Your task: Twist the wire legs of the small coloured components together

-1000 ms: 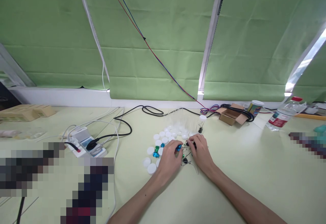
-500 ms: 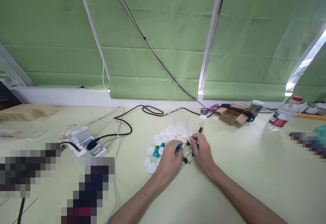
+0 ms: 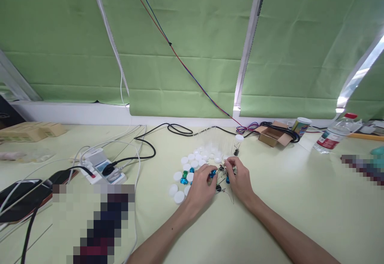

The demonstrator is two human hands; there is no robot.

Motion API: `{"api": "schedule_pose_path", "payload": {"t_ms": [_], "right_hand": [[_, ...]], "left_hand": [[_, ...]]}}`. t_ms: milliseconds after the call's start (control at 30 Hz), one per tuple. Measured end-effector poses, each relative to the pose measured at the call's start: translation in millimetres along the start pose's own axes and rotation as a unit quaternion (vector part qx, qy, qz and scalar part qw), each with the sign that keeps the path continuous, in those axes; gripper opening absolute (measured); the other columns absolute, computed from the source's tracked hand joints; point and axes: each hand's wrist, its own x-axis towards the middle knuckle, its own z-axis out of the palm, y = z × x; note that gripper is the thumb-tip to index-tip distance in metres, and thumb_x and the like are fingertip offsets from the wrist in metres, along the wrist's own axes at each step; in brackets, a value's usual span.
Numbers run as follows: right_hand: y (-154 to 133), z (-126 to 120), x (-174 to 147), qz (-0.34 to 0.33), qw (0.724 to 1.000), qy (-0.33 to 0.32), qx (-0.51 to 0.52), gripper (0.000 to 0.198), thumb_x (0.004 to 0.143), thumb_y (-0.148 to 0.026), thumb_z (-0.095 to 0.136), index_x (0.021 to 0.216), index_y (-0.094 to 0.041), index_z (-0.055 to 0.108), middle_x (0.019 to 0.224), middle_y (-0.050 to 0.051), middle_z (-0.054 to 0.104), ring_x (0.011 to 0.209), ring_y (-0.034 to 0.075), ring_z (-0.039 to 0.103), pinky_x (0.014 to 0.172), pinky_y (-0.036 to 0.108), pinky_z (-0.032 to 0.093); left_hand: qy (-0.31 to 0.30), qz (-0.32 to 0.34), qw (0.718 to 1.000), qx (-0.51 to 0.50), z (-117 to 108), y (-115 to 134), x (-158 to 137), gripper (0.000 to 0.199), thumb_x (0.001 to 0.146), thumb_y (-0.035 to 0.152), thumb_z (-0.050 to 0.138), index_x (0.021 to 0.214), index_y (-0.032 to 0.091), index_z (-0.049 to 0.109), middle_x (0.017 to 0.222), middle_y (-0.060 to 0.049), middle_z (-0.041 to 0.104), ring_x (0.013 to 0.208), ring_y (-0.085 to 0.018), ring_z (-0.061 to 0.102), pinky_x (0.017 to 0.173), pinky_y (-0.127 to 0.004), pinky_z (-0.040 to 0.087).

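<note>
My left hand (image 3: 201, 187) is closed, thumb and fingertips pinching a small shiny blue piece (image 3: 213, 173). Opposite it, my right hand (image 3: 241, 179) bends its fingers together over a cluster of thin wires and small black parts (image 3: 222, 168); what its fingertips grip is hidden. Under that hand another blue piece (image 3: 227, 179) peeks out. A black part with thin wire legs (image 3: 219, 188) lies between the hands. To the left are several white round caps (image 3: 179, 197), among them shiny blue pieces (image 3: 184, 181) and a green piece (image 3: 185, 174).
Clear upright tubes (image 3: 214, 140) stand behind the caps. A power strip (image 3: 115, 176) with cables lies left. At the back right are an open cardboard box (image 3: 270, 136), a can (image 3: 301, 127) and a water bottle (image 3: 331, 135). A black cable (image 3: 154, 148) crosses the table.
My left hand has turned slightly, and the blue piece in it has shifted a little to the right. My right hand stays nearly in place.
</note>
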Motion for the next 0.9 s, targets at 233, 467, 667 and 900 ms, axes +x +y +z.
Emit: {"api": "schedule_pose_path", "payload": {"t_ms": [233, 467, 667, 900], "right_hand": [[-3.1, -0.8, -0.8, 0.001, 1.0, 0.005, 0.018, 0.021, 0.098, -0.036, 0.044, 0.087, -0.021, 0.054, 0.077, 0.002, 0.063, 0.07, 0.017, 0.06, 0.067, 0.028, 0.046], [-5.8, -1.7, -0.7, 0.008, 1.0, 0.01, 0.028, 0.02, 0.097, -0.036, 0.045, 0.087, -0.021, 0.054, 0.075, 0.001, 0.064, 0.068, 0.017, 0.061, 0.066, 0.028, 0.047], [-5.8, -1.7, -1.5, 0.016, 0.999, 0.005, 0.043, 0.021, 0.097, -0.037, 0.044, 0.088, -0.021, 0.054, 0.074, 0.001, 0.064, 0.067, 0.017, 0.061, 0.067, 0.029, 0.048], [-5.2, -0.9, -3.6, 0.011, 0.998, -0.004, 0.058, 0.019, 0.097, -0.036, 0.045, 0.087, -0.021, 0.053, 0.074, 0.001, 0.064, 0.066, 0.016, 0.06, 0.066, 0.028, 0.047]], "left_hand": [[-0.034, 0.047, 0.998, 0.01, 1.0, -1.8, -1.2, 0.018, 0.091, 0.017, 0.05, 0.1, 0.02, 0.065, 0.095, -0.006, 0.065, 0.078, -0.017, 0.06, 0.069, -0.029, 0.047], [-0.06, 0.052, 0.996, 0.049, 2.9, -8.0, -2.8, 0.022, 0.091, 0.014, 0.046, 0.102, 0.02, 0.064, 0.096, -0.007, 0.065, 0.089, -0.021, 0.061, 0.077, -0.034, 0.048], [-0.042, 0.056, 0.997, 0.039, 0.6, -6.3, -1.2, 0.025, 0.091, 0.01, 0.043, 0.1, 0.021, 0.063, 0.103, -0.007, 0.06, 0.088, -0.018, 0.06, 0.076, -0.031, 0.049], [-0.061, 0.071, 0.995, 0.035, 1.0, -8.2, -1.1, 0.023, 0.09, 0.011, 0.045, 0.099, 0.021, 0.063, 0.102, -0.006, 0.065, 0.094, -0.02, 0.061, 0.08, -0.033, 0.048]]}}
